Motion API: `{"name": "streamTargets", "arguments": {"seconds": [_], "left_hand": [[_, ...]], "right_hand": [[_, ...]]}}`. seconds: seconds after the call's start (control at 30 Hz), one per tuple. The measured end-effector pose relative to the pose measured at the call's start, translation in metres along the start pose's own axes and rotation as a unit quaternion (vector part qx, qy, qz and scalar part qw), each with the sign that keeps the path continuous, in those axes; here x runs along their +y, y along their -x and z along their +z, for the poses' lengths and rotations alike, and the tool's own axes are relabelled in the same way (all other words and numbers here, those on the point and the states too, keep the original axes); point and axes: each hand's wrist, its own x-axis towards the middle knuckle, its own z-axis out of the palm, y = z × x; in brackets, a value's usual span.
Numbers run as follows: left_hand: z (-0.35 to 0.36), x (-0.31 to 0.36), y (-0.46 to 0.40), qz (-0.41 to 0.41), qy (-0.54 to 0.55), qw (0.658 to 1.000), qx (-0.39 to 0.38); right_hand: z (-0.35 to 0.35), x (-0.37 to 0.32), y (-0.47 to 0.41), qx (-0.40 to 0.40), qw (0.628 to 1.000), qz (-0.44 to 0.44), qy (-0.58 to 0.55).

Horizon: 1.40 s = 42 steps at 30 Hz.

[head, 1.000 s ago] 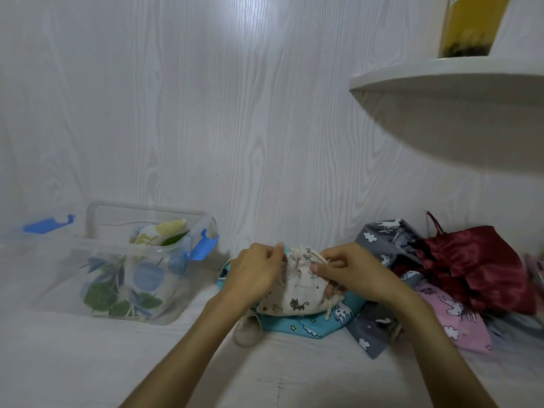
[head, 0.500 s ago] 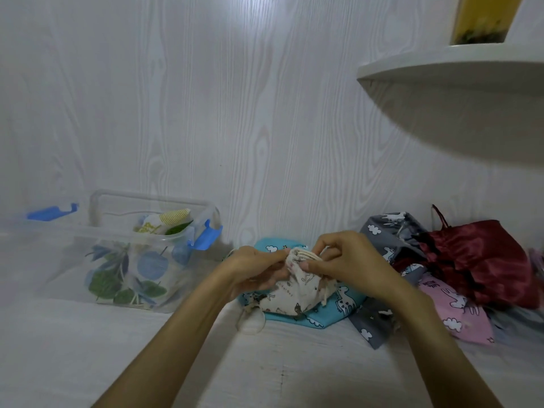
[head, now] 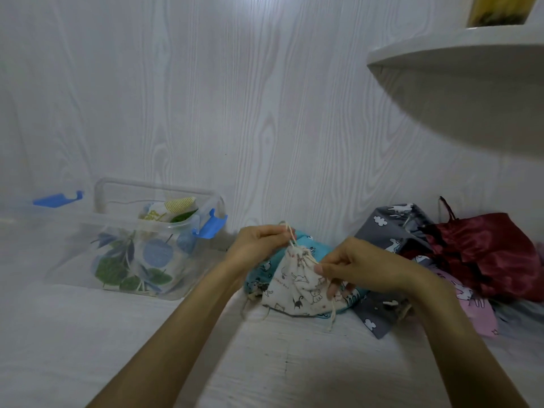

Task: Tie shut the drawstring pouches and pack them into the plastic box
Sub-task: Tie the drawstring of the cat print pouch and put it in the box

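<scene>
A small white pouch with a cat print (head: 297, 282) hangs between my hands, its mouth gathered tight. My left hand (head: 259, 242) pinches its cream drawstring (head: 290, 232) and holds it up to the left. On the pouch's right side, my right hand (head: 350, 266) grips the other cord end. Under it lies a teal pouch (head: 312, 251). The clear plastic box (head: 153, 240) with blue latches stands open at the left, with a leaf-print pouch (head: 132, 266) and a yellow-striped one (head: 176, 206) inside.
A pile of loose pouches lies at the right: grey with clouds (head: 385, 231), dark red satin (head: 482, 248), pink (head: 471, 304). The box lid with a blue latch (head: 56, 198) rests at far left. A white shelf (head: 459, 63) juts out overhead at right.
My hands have drawn apart from the pouch's mouth, pulling the cords outward. The left hand rose with its cord and the pouch neck cinched tighter.
</scene>
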Motion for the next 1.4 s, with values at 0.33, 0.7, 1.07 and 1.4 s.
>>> {"name": "streamTargets", "arguments": {"seconds": [0.33, 0.7, 1.07, 1.4], "left_hand": [[0.003, -0.004, 0.003, -0.020, -0.010, 0.998, -0.056], [0.005, 0.006, 0.004, 0.008, 0.142, 0.987, -0.069], [-0.004, 0.019, 0.008, 0.005, -0.064, 0.990, -0.123], [0.012, 0.036, 0.008, -0.017, -0.191, 0.975, -0.114]], "right_hand": [[0.001, 0.007, -0.006, 0.075, 0.997, -0.018, -0.016], [0.009, 0.012, -0.011, 0.002, 0.999, -0.010, -0.034], [-0.003, 0.025, -0.002, -0.016, 0.997, 0.001, -0.077], [-0.028, 0.011, 0.021, 0.116, 0.986, -0.046, -0.110]]}}
